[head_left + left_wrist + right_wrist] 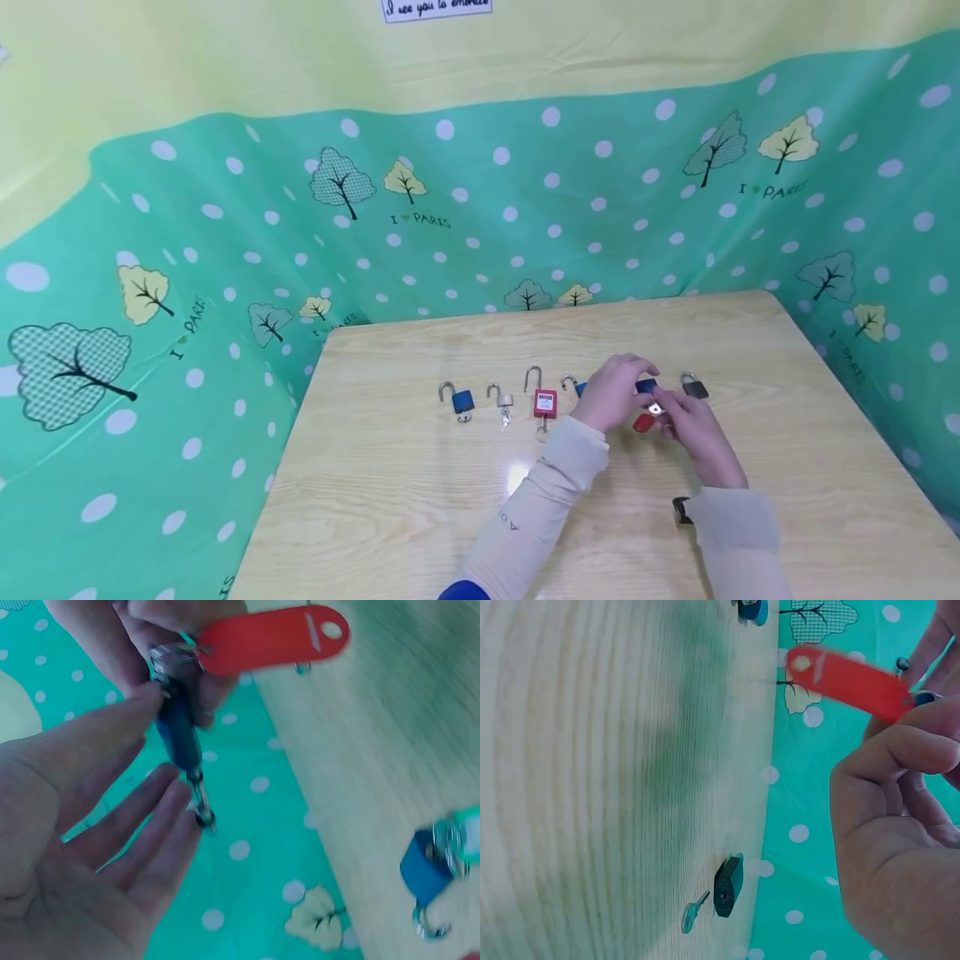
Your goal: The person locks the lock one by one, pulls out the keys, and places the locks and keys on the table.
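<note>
In the head view, my left hand (613,392) and right hand (693,425) meet at a small blue padlock (646,386) above the right part of the table. My left thumb and fingertips hold this padlock (178,727) at its ends; its shackle points away from the right hand in the left wrist view. My right hand (900,787) pinches a silver key (656,408) at the padlock's base. A red key tag (274,639) hangs from the key ring. Fingers partly hide where key and padlock meet.
On the wooden table (375,483) lie a blue padlock (462,401), a silver padlock (506,400), a red padlock (545,403) and another blue padlock (580,388), shackles raised. A black padlock (695,387) lies right, with a loose key (694,912) beside it. Patterned cloth (465,250) stands behind.
</note>
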`<state>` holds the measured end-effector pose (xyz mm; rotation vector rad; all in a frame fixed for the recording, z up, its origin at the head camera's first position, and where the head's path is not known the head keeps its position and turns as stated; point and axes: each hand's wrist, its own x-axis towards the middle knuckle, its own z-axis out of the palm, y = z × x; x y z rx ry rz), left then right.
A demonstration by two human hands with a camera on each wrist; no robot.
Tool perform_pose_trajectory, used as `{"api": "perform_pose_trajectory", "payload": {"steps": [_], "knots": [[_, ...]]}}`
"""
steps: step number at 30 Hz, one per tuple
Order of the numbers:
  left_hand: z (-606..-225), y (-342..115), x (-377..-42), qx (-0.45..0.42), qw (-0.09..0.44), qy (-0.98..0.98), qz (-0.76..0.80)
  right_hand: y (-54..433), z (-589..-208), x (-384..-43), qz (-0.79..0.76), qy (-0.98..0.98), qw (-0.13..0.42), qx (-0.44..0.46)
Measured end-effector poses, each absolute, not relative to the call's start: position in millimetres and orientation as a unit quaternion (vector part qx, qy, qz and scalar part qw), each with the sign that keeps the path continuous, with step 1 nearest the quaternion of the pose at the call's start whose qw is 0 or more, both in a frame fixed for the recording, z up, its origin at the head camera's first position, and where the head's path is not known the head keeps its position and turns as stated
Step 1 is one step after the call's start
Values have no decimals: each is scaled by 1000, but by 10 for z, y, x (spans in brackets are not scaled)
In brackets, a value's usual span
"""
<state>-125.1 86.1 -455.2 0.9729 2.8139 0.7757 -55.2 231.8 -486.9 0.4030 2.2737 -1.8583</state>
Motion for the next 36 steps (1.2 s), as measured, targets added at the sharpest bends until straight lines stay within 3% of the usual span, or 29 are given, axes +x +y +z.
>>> {"api": "perform_pose_trajectory", "payload": {"steps": [8,18,27,36], "knots": [[-4668,690,-1331,258,-25,923,285,2253,-4916,-506,-677,718,84,136],[-4798,645,-1453,193,51,872,448,2153,-4899,-507,-710,690,79,114],[-4814,625,-1440,155,155,779,587,2084,-4899,-509,-697,704,65,121],[-4825,674,-1457,108,174,729,653,2008,-4916,-492,-690,713,37,120]]}}
